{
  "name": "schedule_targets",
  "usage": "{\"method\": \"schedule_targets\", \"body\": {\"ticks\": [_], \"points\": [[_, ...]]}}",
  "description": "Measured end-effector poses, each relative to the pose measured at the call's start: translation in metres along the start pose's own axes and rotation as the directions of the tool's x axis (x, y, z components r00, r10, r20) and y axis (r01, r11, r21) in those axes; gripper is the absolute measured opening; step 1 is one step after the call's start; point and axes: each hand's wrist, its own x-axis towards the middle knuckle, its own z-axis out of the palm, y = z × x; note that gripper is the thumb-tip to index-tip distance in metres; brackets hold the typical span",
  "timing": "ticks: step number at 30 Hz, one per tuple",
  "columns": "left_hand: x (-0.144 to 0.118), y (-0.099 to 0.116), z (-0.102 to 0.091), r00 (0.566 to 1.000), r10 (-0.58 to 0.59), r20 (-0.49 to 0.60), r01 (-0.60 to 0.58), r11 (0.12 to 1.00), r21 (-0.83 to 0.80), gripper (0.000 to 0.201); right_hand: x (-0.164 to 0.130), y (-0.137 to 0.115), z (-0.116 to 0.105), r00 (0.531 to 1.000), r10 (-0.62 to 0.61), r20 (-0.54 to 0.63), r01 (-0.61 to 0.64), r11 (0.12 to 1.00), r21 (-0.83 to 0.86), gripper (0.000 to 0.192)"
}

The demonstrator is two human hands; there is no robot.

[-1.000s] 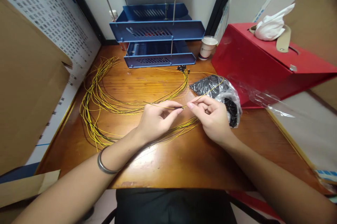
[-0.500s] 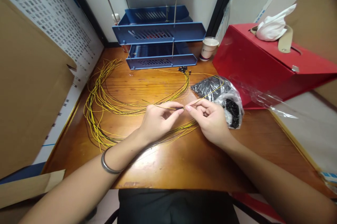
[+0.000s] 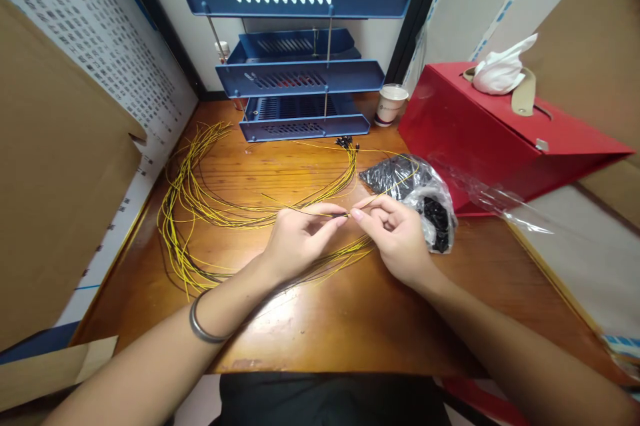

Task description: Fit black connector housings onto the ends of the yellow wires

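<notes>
My left hand (image 3: 296,243) is closed in a pinch near the middle of the desk, thumb and forefinger on a thin wire (image 3: 280,201) whose loose end sticks out to the left. A small dark piece (image 3: 340,215) shows at those fingertips; its kind is too small to make out. Fingertip to fingertip with it, my right hand (image 3: 400,236) pinches a thin yellow wire (image 3: 400,181) that loops up behind. Beneath and beyond the hands lies a coiled bundle of yellow and black wires (image 3: 173,239), with small black connectors (image 3: 345,142) at one end.
A clear plastic bag of small black parts (image 3: 393,173) lies beside my right hand. Behind stand a blue tiered letter tray (image 3: 305,126) and a paper cup (image 3: 391,106). A red box (image 3: 465,139) with tissue on top is at the right, cardboard (image 3: 60,179) at the left.
The camera view has tilted up slightly, so everything sits lower in the picture. Both hands keep their pinch, and the dark piece at the left fingertips shows more plainly.
</notes>
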Motion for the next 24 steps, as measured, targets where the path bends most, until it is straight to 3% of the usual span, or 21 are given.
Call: {"method": "schedule_targets", "body": {"ticks": [8, 19, 24], "points": [[0.0003, -0.0005, -0.0018, 0.994, 0.106, 0.001, -0.106, 0.992, 0.073, 0.017, -0.0002, -0.0006, 0.0030, 0.999, 0.026, 0.031, -0.025, 1.000, -0.006, 0.024], [0.0021, 0.0006, -0.0022, 0.996, 0.089, -0.027, -0.086, 0.992, 0.093, 0.016, 0.0050, -0.0010, -0.0021, 0.997, 0.072, 0.009, -0.073, 0.987, 0.146, 0.028], [0.0018, -0.0001, -0.0020, 0.997, 0.069, -0.026, -0.066, 0.994, 0.083, 0.015, 0.0060, 0.0012, -0.0009, 0.990, 0.123, 0.072, -0.135, 0.971, 0.199, 0.030]]}}
